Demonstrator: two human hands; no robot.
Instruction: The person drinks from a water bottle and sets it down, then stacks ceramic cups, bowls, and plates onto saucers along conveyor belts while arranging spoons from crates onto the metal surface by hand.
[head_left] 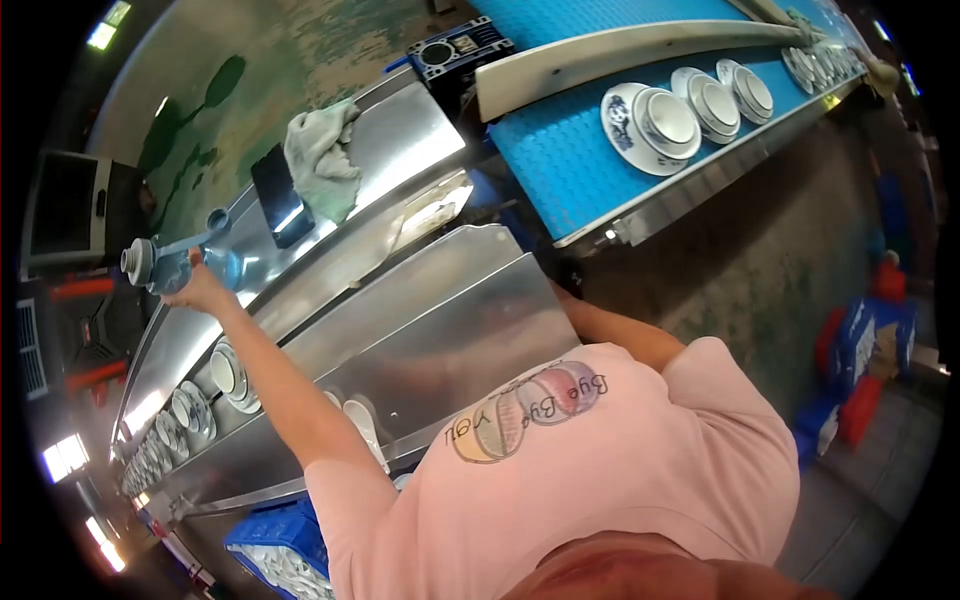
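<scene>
At the far left, my left hand (200,290) is wrapped round a clear blue plastic bottle (228,268) with a pale cap (138,262) and a strap handle, held over the steel counter. A dark phone (280,200) and a crumpled pale cloth (325,155) lie together on the steel surface beyond it. My right forearm (625,330) reaches down beside the steel panel, and the hand at its end is hidden.
Stacked bowls on plates (665,120) stand on a blue conveyor belt (560,170) at upper right. More stacked dishes (190,410) line the left. A steel panel (450,340) stands before me. Below left is a blue crate (265,530) of white pieces.
</scene>
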